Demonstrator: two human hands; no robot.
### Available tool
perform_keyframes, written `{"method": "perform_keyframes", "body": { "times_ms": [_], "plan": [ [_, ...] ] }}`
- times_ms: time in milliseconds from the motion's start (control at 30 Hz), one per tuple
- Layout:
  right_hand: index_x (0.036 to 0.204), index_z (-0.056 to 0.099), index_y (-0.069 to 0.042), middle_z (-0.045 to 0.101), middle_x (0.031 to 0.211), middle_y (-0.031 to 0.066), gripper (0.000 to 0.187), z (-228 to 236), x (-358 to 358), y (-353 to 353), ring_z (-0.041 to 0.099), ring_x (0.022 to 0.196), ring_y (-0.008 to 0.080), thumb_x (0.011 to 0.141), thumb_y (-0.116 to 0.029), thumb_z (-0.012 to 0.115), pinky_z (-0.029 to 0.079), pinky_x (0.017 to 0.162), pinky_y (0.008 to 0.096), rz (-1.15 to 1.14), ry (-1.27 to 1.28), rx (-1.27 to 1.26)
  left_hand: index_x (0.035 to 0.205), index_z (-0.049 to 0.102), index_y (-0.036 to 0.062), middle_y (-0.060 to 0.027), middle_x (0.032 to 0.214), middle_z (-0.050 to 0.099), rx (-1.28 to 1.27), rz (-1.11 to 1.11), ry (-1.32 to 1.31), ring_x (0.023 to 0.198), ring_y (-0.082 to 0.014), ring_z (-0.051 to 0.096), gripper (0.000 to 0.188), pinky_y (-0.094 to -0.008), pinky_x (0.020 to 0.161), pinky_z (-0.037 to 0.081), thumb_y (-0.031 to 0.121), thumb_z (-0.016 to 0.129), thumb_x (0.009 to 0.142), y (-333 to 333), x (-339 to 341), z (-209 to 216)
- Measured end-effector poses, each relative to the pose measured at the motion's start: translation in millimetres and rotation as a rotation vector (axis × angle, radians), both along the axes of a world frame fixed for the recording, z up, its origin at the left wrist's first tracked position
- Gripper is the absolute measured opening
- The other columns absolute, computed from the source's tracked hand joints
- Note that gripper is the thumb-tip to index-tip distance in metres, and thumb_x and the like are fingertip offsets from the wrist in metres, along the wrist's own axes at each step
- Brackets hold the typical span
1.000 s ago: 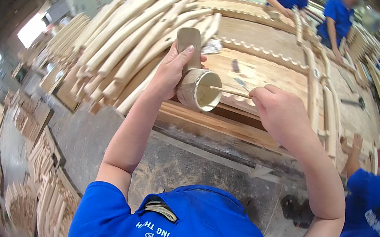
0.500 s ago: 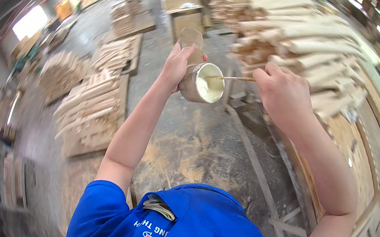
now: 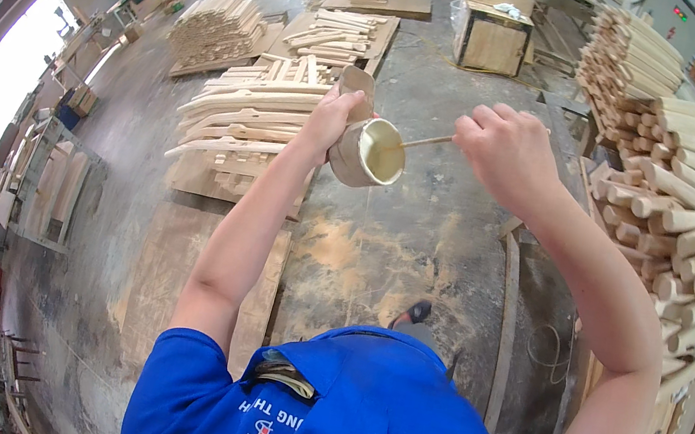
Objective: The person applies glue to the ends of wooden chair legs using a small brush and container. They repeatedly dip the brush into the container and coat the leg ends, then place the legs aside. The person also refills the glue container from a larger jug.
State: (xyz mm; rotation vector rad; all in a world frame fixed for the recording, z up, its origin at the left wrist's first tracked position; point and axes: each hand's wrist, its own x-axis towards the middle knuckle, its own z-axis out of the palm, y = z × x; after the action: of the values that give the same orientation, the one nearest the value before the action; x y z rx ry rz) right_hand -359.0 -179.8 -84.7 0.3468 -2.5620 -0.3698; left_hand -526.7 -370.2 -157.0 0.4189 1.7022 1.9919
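Observation:
My left hand [image 3: 331,124] is closed around a round, stained pot [image 3: 346,158], tilted so its mouth faces right. Pale cream-coloured paste or liquid [image 3: 387,161] coats the inside. A flat brownish piece with a rounded end [image 3: 357,83] sticks up beside the left fingers; I cannot make out its kind or whether the hand grips it. My right hand [image 3: 505,156], fingers curled in, grips a thin wooden stick [image 3: 430,142]. The stick's far end reaches into the mouth of the pot.
Stacked wooden pieces lie on boards [image 3: 244,122] at the left. At the right, a big pile of rounded wooden legs [image 3: 672,198] stands close to my right arm. A wooden box [image 3: 492,39] sits at the back. Long strips [image 3: 504,317] lie on the dusty floor.
My view has swung left, so the wood piles appear farther right, and a dark shoe now shows below. Both hands still hold the pot and the stick.

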Motion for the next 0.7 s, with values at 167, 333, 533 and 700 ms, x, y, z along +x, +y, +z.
{"method": "perform_keyframes", "body": {
  "times_ms": [167, 333, 533, 700],
  "plan": [
    [0.071, 0.057, -0.012, 0.055, 0.078, -0.0007, 0.003, -13, -82, 41, 0.056, 0.079, 0.0149, 0.07, -0.013, 0.059, 0.043, 0.066, 0.0298, 0.076, 0.176, 0.082, 0.122, 0.04, 0.0061, -0.0096, 0.102, 0.054, -0.079, 0.011, -0.08, 0.09, -0.0175, 0.056, 0.035, -0.0328, 0.076, 0.049, 0.018, 0.045, 0.089, 34, -77, -7],
    [0.072, 0.056, -0.013, 0.053, 0.081, -0.0006, 0.004, -18, -175, 104, 0.054, 0.082, 0.0144, 0.07, -0.013, 0.059, 0.042, 0.071, 0.0302, 0.111, 0.214, 0.028, 0.114, 0.047, 0.0059, -0.0089, 0.101, 0.054, -0.147, 0.102, -0.011, 0.09, -0.0174, 0.055, 0.03, -0.0332, 0.076, 0.048, 0.022, 0.048, 0.089, 90, -159, -12],
    [0.074, 0.054, -0.013, 0.053, 0.081, -0.0005, 0.006, -27, -292, 177, 0.053, 0.085, 0.0152, 0.07, -0.015, 0.06, 0.041, 0.075, 0.0305, 0.199, 0.227, -0.074, 0.097, 0.054, 0.0027, -0.0076, 0.087, 0.058, -0.111, 0.176, -0.179, 0.078, -0.017, 0.059, 0.023, -0.033, 0.069, 0.051, 0.023, 0.052, 0.087, 136, -277, -44],
    [0.082, 0.059, -0.011, 0.055, 0.082, 0.002, 0.006, -60, -388, 244, 0.056, 0.08, 0.0187, 0.078, -0.014, 0.062, 0.043, 0.068, 0.0308, 0.134, 0.161, -0.499, 0.092, 0.059, 0.0014, -0.0091, 0.087, 0.063, -0.02, 0.223, -0.273, 0.078, -0.019, 0.063, 0.022, -0.0344, 0.069, 0.054, 0.02, 0.049, 0.087, 153, -371, -101]
  ]
}}
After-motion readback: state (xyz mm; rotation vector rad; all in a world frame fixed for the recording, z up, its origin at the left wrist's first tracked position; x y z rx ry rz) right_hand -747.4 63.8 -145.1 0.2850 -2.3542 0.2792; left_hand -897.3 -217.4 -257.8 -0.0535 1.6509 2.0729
